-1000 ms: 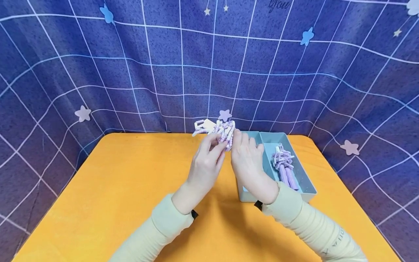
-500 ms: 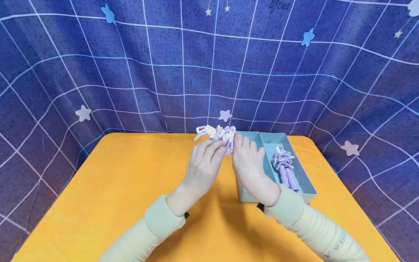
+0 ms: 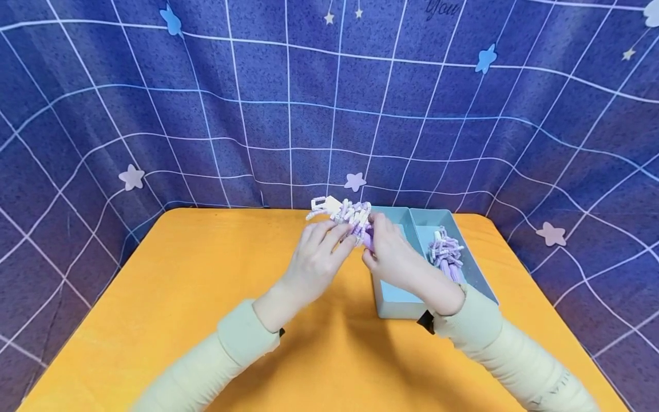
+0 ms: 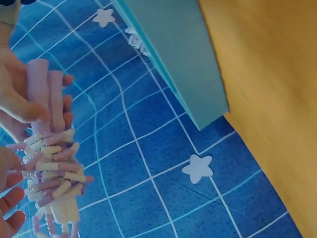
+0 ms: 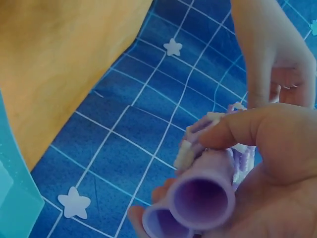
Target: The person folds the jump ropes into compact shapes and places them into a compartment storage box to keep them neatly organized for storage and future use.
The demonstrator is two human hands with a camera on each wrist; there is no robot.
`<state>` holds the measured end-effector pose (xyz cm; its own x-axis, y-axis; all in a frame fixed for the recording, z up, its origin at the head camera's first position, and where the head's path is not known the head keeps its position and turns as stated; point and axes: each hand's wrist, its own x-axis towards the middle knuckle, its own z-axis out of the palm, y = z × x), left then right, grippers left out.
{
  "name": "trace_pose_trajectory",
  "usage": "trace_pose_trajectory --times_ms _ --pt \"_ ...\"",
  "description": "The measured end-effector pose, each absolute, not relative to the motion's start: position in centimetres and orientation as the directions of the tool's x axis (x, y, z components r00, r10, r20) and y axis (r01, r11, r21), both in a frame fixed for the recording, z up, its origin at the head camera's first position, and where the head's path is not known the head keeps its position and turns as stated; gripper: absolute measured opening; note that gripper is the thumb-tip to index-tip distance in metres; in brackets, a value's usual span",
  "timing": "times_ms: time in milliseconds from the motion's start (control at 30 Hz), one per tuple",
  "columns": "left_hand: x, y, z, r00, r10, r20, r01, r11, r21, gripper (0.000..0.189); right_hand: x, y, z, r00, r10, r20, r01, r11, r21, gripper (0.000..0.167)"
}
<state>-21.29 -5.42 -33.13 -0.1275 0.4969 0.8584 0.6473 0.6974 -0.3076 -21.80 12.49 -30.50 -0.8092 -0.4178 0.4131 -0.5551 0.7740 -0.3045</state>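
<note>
A bundled jump rope [image 3: 354, 213] with white and purple beads is held up above the table's far part. In the left wrist view, its two purple handles [image 4: 38, 94] lie side by side in my right hand [image 3: 393, 257], thumb on one side and fingers behind. The right wrist view shows their hollow ends facing the camera. My left hand [image 3: 316, 257] holds the beaded coils with bent fingers; its exact pinch is partly hidden. A white piece [image 3: 332, 204], perhaps a tag, and a loose bead loop stick out at the bundle's far left.
A blue-grey two-compartment box [image 3: 404, 310] stands on the orange-covered table [image 3: 206, 274], beneath and right of my right hand. Its right compartment holds another bundled purple jump rope [image 3: 445, 252]. A blue gridded curtain [image 3: 309, 126] with stars hangs behind.
My right hand has turned and shifted its hold, baring a purple handle and more of the box's left compartment. The bundle has dropped slightly; my left forearm has swung left.
</note>
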Motion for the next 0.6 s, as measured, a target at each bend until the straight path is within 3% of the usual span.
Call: trace_pose_trajectory --times_ms 100,267,600 --pt "-21.6 -5.7 -33.1 -0.116 0.543 0.832 0.629 0.688 -0.362 0.015 -21.8 12.9 -30.4 -0.797 -0.444 0.409 -0.580 0.753 -0.313 0.046" --pt "-21.7 -6.2 -33.0 -0.114 0.601 0.791 0.597 0.678 -0.429 0.017 -22.1 13.7 -30.8 -0.839 -0.367 0.401 -0.499 0.813 -0.301 0.047" --pt "-21.7 -7.7 -33.9 -0.162 0.665 0.729 0.576 0.664 -0.477 0.021 -23.2 15.6 -33.1 -0.875 -0.231 0.424 -0.388 0.859 -0.333 0.048"
